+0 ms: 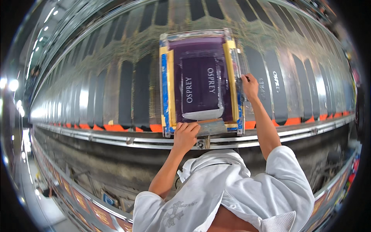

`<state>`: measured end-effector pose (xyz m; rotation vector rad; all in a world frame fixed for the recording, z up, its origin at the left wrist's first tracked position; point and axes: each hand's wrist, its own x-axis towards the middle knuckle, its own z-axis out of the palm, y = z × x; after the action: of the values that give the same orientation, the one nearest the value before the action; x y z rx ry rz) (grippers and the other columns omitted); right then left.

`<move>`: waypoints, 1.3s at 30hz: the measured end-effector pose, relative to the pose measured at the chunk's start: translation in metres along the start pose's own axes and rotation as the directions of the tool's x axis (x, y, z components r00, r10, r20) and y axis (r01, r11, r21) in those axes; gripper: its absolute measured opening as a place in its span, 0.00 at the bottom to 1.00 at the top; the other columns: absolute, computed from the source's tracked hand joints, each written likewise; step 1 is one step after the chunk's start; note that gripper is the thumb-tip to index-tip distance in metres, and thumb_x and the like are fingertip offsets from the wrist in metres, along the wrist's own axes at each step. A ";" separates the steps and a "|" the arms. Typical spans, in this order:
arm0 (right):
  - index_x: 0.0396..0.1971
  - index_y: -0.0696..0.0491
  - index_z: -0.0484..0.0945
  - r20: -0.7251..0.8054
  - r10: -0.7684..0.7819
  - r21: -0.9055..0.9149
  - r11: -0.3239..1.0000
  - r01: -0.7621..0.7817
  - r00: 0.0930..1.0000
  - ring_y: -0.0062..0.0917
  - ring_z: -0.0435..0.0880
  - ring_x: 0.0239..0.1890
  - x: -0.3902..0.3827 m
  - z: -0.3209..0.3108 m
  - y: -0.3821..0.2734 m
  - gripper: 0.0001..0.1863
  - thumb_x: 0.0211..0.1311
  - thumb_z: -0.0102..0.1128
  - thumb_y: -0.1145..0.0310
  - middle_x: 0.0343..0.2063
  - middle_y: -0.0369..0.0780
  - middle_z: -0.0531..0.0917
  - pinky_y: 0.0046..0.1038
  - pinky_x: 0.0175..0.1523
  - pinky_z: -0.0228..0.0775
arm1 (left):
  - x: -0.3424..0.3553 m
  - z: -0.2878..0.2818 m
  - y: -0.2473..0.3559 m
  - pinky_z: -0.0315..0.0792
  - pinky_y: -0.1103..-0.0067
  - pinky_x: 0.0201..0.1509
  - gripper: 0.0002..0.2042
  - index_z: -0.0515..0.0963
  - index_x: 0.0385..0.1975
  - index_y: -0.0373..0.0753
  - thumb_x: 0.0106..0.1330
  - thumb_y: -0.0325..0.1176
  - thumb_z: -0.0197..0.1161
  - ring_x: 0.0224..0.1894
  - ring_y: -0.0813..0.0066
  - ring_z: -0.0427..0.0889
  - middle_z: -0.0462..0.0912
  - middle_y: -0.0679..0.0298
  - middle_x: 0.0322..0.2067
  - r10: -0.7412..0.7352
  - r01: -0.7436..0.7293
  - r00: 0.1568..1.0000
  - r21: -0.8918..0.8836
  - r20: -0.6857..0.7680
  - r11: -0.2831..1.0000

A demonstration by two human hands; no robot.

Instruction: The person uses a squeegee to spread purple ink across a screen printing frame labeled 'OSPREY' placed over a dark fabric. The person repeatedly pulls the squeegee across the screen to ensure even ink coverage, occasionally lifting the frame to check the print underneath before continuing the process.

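A screen-printing frame [201,81], purple mesh bordered with yellow and blue tape, lies in the upper middle of the frame on a long printing surface [116,96] lined with dark fabric panels. The left hand [186,135] sits at the frame's near edge, its fingers clenched over what looks like a squeegee handle, though the tool itself is mostly hidden. The right hand [250,86] grips the frame's right rail, fingers curled around it.

Judging by how things lie, the panels to the right of the frame [276,91] already carry white lettering, while those to the left [125,96] are plain dark, so the printed stretch seems to end at the frame and a long row is left. Whether the panel under the mesh is printed cannot be told.

The surface curves off to the far left, orange tabs [116,127] along its near edge above a metal rail [116,139]. Bright lamps glare at the left edge.
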<state>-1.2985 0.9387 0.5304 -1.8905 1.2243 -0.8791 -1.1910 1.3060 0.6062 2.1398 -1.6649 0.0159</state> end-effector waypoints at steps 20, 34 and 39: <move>0.42 0.55 0.83 0.630 -0.388 0.027 0.877 0.480 0.673 0.46 0.84 0.49 0.080 0.016 -0.139 0.24 0.54 0.75 0.52 0.43 0.46 0.87 0.44 0.54 0.76 | 0.251 0.001 -0.150 0.72 0.67 0.49 0.14 0.88 0.37 0.45 0.48 0.27 0.73 0.40 0.63 0.85 0.88 0.67 0.38 0.053 -0.048 0.986 -0.035 0.160 0.998; 0.29 0.52 0.86 0.782 -0.269 -0.212 0.733 0.646 0.562 0.45 0.87 0.34 0.033 0.063 -0.117 0.08 0.47 0.72 0.70 0.26 0.46 0.87 0.42 0.45 0.79 | 0.209 0.016 -0.138 0.77 0.63 0.47 0.08 0.89 0.32 0.47 0.52 0.30 0.69 0.36 0.56 0.87 0.89 0.60 0.33 0.000 0.011 0.980 -0.057 0.198 0.998; 0.36 0.54 0.87 0.731 -0.380 -0.083 0.775 0.627 0.566 0.38 0.84 0.42 -0.112 -0.003 -0.103 0.17 0.40 0.71 0.75 0.32 0.43 0.86 0.38 0.55 0.71 | 0.064 0.005 -0.066 0.70 0.70 0.47 0.21 0.87 0.39 0.42 0.39 0.24 0.72 0.35 0.66 0.82 0.88 0.68 0.38 0.005 0.019 0.985 -0.142 0.171 0.990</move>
<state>-1.2908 1.0739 0.6003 -2.5937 0.3473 -0.1386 -1.1129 1.2575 0.5973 2.0883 -1.6965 -0.2882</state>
